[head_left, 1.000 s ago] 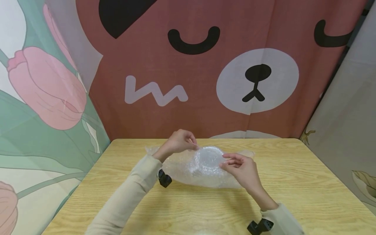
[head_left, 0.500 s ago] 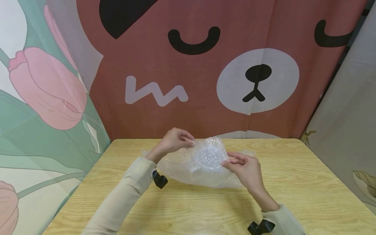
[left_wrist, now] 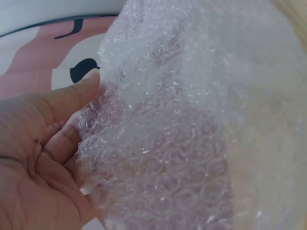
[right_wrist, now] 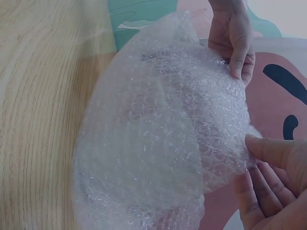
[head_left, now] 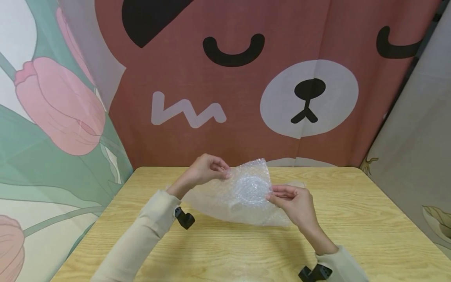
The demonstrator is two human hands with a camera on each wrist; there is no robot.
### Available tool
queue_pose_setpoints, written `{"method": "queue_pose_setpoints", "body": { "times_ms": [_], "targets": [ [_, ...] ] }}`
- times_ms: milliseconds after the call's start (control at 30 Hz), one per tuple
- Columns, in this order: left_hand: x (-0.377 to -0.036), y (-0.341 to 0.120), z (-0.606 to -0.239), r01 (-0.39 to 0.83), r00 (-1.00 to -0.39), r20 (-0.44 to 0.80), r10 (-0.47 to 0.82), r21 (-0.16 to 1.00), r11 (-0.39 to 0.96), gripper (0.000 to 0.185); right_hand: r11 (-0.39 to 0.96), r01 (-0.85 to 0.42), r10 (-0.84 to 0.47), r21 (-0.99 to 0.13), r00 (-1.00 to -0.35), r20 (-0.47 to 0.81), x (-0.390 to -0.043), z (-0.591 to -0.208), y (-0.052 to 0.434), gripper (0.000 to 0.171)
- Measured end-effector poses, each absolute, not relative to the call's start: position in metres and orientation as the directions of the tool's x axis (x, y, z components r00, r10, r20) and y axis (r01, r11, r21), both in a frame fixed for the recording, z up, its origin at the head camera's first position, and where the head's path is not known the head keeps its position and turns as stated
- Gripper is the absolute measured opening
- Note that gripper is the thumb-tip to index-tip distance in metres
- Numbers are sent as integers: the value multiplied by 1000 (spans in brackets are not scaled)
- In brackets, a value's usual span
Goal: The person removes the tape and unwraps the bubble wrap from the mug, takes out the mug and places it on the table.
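A crinkled sheet of bubble wrap [head_left: 246,211] lies loosely over the table, its far flap raised between the hands. Through it shows a round, clear, dish-like outline [head_left: 254,190]; its kind is hidden by the plastic. My left hand [head_left: 208,169] pinches the flap's left edge between thumb and fingers. On the other side my right hand [head_left: 297,203] pinches the right edge, beside the round outline. The left wrist view shows the thumb of the left hand [left_wrist: 48,139] against the bubble wrap [left_wrist: 168,143]. In the right wrist view, both hands hold the same raised edge.
A light wood-grain table [head_left: 239,254] spreads beneath the wrap. Behind it hangs a curtain [head_left: 211,145] with a bear print, and a tulip-print curtain [head_left: 60,117] borders the left side. Small black devices [head_left: 184,218] are strapped at both wrists.
My left hand has shifted left and slightly up. The bubble wrap's far flap has risen and now stands higher behind the round outline, which looks more covered. The right hand has barely moved.
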State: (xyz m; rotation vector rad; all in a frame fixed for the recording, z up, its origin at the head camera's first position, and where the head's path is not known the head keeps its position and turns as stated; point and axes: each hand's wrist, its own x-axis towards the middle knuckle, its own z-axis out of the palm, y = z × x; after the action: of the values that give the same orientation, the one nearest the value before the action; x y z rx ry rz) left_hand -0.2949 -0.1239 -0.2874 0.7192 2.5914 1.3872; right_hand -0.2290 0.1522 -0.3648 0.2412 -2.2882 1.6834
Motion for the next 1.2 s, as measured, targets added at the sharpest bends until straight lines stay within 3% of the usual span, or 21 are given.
{"method": "queue_pose_setpoints", "body": {
  "times_ms": [400, 667, 833, 1200],
  "targets": [
    [-284, -134, -285, 471, -826, 177, 535, 738, 483, 7, 413, -407, 1, -815, -895, 447, -226, -362, 153, 18],
    [-271, -147, -290, 543, -787, 225, 574, 694, 472, 8, 366, -519, -87, -772, -846, 527, -225, -363, 151, 12],
    [-263, -154, -297, 654, -729, 329, 599, 593, 470, 8, 350, -581, -159, -735, -810, 565, -225, -364, 150, 10],
    [-245, -163, -308, 786, -617, 487, 619, 429, 446, 11, 312, -782, -275, -540, -618, 736, -225, -369, 151, 18]
  ]
}}
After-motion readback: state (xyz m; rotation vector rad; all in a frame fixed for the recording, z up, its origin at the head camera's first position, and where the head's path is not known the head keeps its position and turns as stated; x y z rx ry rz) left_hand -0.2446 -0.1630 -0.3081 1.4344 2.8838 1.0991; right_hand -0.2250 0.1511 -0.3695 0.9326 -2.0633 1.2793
